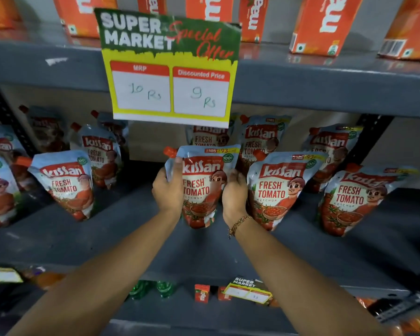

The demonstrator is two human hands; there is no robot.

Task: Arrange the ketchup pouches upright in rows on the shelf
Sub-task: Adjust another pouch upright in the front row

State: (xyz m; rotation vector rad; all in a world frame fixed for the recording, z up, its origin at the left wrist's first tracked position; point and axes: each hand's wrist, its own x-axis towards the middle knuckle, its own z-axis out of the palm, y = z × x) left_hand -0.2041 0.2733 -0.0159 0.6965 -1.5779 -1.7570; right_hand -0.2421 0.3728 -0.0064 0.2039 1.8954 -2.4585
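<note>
A soft, pale-blue and red ketchup pouch with an orange corner spout [202, 184] is held upright at the middle of the grey metal shelf [107, 238], its base resting on or just above the shelf surface; contact cannot be made out for certain. The left hand [167, 190] is wrapped around the pouch's left edge, the thumb laid across the upper front near the spout. The right hand [234, 190] is cupped against the right edge, its fingers curled behind the pouch and mostly hidden. Both hands are closed on the pouch.

Just beside it to the right stands a neighbouring front-row pouch [277, 190], leaning slightly, and another pouch [66, 183] stands well apart to the left, also tilted. More pouches are lined up behind. A yellow and green paper price sign [170, 69] hangs above from the upper shelf edge.

For this step to be done well, the bottom gusset is best spread flat before release, since the soft body is likely to slump. The label should be kept facing forward and the front edge aligned with the neighbours. Pressure should be eased off evenly from both sides so the pouch is not tipped.
</note>
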